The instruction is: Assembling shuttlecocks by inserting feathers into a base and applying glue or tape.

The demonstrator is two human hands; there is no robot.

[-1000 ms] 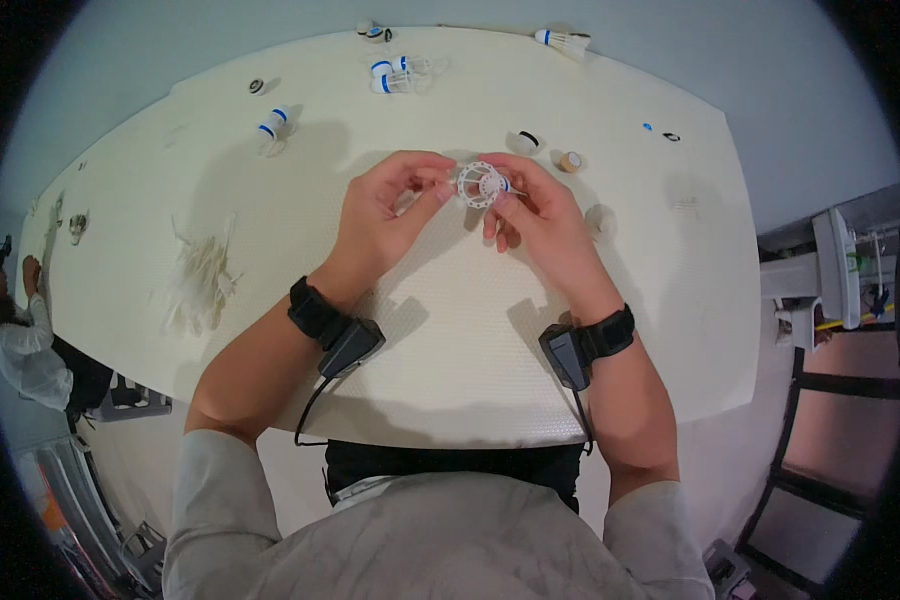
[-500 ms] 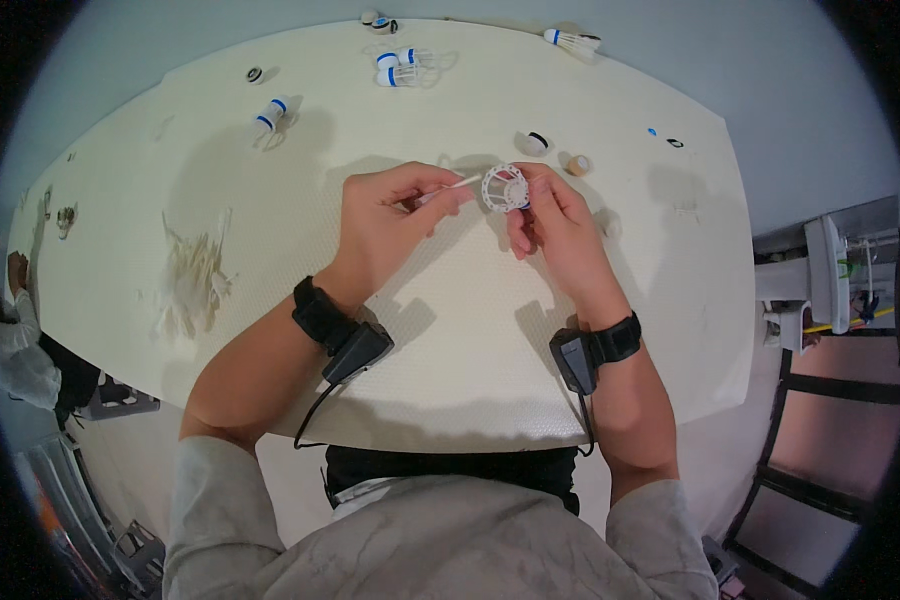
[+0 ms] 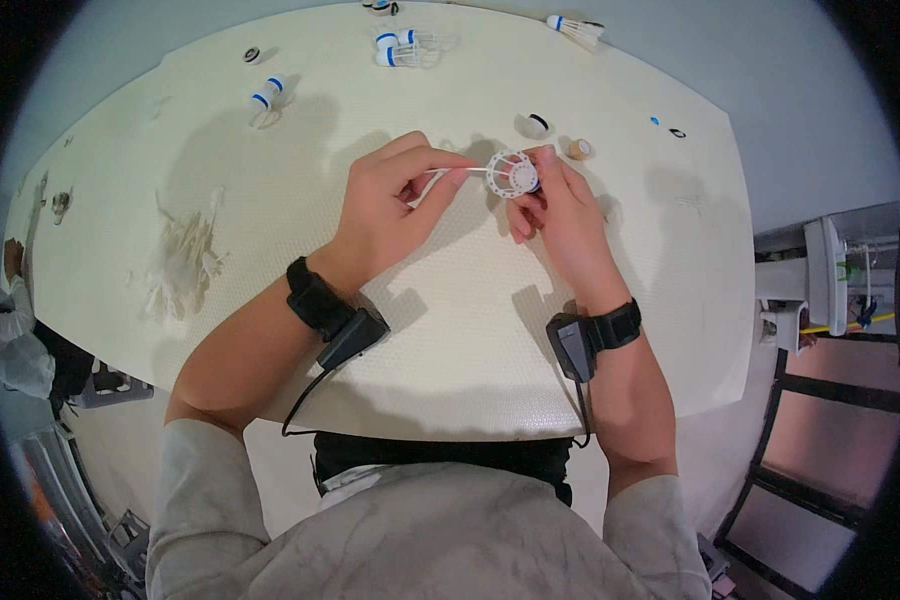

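Between the thumb and fingers of my left hand (image 3: 390, 190), a thin white feather (image 3: 478, 170) is pinched, its slim end pointing right. That end reaches the near side of a white plastic shuttlecock frame (image 3: 523, 178), a ring of small holes joined by ribs to a round base; whether it sits in a hole is too small to tell. My right hand (image 3: 572, 215) grips the frame by its base, partly hidden behind the fingers, with the open ring turned toward me and the left. A pile of loose white feathers (image 3: 185, 268) lies left of my left forearm.
Beyond my hands lie a white cap with a black band (image 3: 535, 126) and a cork piece (image 3: 578, 149). Blue-banded shuttlecock frames (image 3: 267, 93) rest farther back, and a feathered shuttlecock (image 3: 575, 30) at the far edge. Another person's sleeve (image 3: 15, 340) shows at the left.
My left hand has brought the feather right, its end now meeting the frame's ring. The frame has turned slightly in my right hand. The whole view has shifted a little.
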